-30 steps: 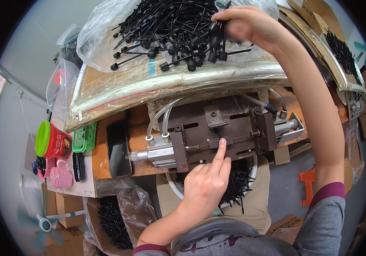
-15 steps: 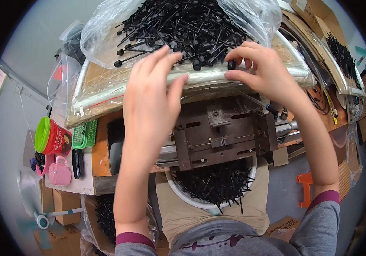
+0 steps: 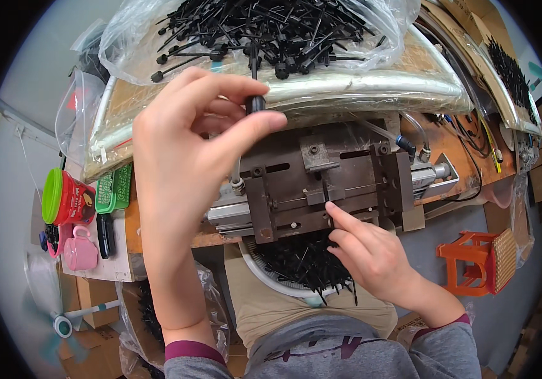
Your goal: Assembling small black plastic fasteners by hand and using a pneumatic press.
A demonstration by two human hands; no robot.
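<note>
My left hand (image 3: 182, 139) is raised at the near edge of the work surface's wrapped tray. Thumb and fingers pinch the head of a black knob-headed rod (image 3: 255, 103), whose thin shaft points away from me. Lower and to the right, my right hand (image 3: 369, 256) reaches the dark metal fixture (image 3: 290, 189). Its fingers close on a second thin black rod (image 3: 326, 189) lying across the small centre block; the rod's near end is partly hidden by them. Beyond both hands, a pile of black knob-headed rods (image 3: 277, 31) lies on clear plastic.
A white basket (image 3: 255, 275) of black rods sits on my lap under the fixture. Metal cylinders (image 3: 432, 174) and air tubes flank the fixture. On the left stand a red tub (image 3: 75, 201), a green basket (image 3: 114, 189) and a pink mug (image 3: 81, 249). An orange stool (image 3: 473, 262) stands right.
My right hand has come down from the pile to the fixture, where a rod now lies. My left hand, blurred and open before, now pinches a rod by its head.
</note>
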